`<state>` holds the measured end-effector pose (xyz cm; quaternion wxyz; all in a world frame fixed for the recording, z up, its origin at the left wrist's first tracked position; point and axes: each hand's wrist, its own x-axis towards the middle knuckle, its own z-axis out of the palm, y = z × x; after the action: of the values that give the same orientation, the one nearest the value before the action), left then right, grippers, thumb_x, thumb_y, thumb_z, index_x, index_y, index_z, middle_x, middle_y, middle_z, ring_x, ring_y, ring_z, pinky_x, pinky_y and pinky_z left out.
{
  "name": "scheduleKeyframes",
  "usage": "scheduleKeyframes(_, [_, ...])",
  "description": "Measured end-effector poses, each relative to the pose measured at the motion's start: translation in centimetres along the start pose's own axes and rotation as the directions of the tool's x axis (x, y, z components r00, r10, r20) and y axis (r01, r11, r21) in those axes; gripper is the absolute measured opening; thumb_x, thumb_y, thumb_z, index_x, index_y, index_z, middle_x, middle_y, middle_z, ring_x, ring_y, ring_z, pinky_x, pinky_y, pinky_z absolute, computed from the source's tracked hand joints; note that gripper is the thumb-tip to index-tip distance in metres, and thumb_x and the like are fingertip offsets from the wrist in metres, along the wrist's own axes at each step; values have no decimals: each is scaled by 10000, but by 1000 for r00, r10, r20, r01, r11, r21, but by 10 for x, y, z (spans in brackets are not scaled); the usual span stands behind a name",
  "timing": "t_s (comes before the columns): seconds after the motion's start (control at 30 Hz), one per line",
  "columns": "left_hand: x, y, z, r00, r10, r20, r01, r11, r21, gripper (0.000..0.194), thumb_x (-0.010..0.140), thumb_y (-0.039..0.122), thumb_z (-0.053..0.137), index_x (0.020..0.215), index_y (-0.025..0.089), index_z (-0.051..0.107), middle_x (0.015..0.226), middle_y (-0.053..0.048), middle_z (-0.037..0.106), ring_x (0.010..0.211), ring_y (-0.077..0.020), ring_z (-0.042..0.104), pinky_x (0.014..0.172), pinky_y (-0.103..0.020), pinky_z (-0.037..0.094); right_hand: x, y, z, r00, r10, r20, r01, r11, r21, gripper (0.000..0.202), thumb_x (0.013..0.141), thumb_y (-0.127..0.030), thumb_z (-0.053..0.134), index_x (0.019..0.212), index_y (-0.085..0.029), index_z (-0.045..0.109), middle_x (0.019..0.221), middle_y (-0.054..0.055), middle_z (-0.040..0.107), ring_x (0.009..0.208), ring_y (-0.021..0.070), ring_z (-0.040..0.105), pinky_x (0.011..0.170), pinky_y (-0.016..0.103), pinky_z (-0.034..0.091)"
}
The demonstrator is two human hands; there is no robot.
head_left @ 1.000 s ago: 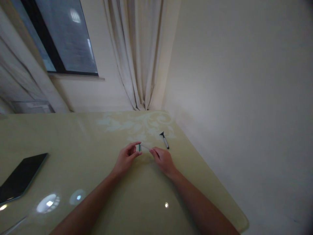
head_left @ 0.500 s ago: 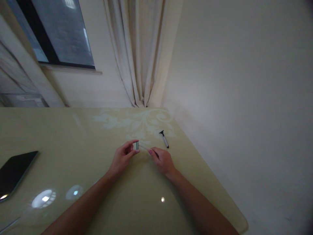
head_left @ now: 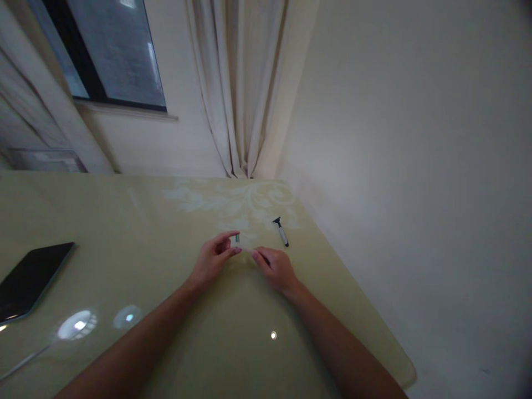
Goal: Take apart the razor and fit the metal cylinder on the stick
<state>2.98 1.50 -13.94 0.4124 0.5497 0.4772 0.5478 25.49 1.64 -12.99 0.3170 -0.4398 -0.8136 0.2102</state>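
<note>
My left hand (head_left: 214,256) pinches a small rectangular piece (head_left: 237,239) with dark green stripes, which looks like a razor cartridge, between thumb and fingertips. Facing it, my right hand (head_left: 275,268) is closed on a thin pale stick (head_left: 248,251), whose tip points at the striped piece. Blur hides whether the two touch. Both hands are held just over the table near its right part. Beyond my right hand lies a razor (head_left: 281,231) with a grey handle and black T-shaped head.
The glossy pale table (head_left: 224,343) has a slanting right edge beside a plain wall (head_left: 399,183). A dark tablet (head_left: 35,280) lies at the left, with a white cable (head_left: 27,359) nearer me. Curtains (head_left: 236,88) hang behind the table.
The view has shifted slightly, showing more of the cable. The striped piece has turned a little in my left hand, and the stick looks less distinct. Both hands keep their hold.
</note>
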Motion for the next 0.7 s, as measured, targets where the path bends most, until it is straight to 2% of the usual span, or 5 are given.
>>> scheduleKeyframes(0.13, [-1,3,0,1000,5,2,-5,1000,5,490,724,369,841,1181,200,790,707,64,465,622,-106,443,601,-236,349,0,-1,-1,995,75,-61,-77,997,-23,465,1096,-475,450,845,-190,719,710,25,667,656,160,607,655,261,363])
scheduleKeyframes(0.3, [-2,3,0,1000,10,1,-10,1000,5,493,725,359,838,1188,198,786,708,63,476,613,-105,462,592,-236,350,0,-2,0,1000,2,-1,-2,1000,-20,450,1104,-490,433,929,-205,733,794,35,714,716,168,634,679,259,374])
scheduleKeyframes(0.4, [-2,3,-1,1000,28,-9,-28,999,17,488,728,353,838,1188,197,787,710,61,487,615,-106,461,599,-239,358,-1,-2,1,996,67,-60,-70,996,-54,471,1105,-494,430,870,-201,714,730,27,681,663,162,601,655,264,356])
scheduleKeyframes(0.57, [-5,5,-1,999,46,8,-46,999,26,471,753,340,829,1200,199,783,712,60,485,623,-109,462,602,-241,356,-2,-3,2,1000,-9,-27,7,998,-69,462,1111,-488,419,869,-204,692,751,22,682,678,155,593,668,263,354])
scheduleKeyframes(0.7, [-6,8,-1,999,49,21,-49,998,26,470,756,339,829,1201,197,783,709,61,476,621,-110,461,598,-240,355,-2,-2,3,993,40,-107,-51,994,-98,484,1111,-497,409,832,-203,672,718,19,663,638,151,569,644,270,335])
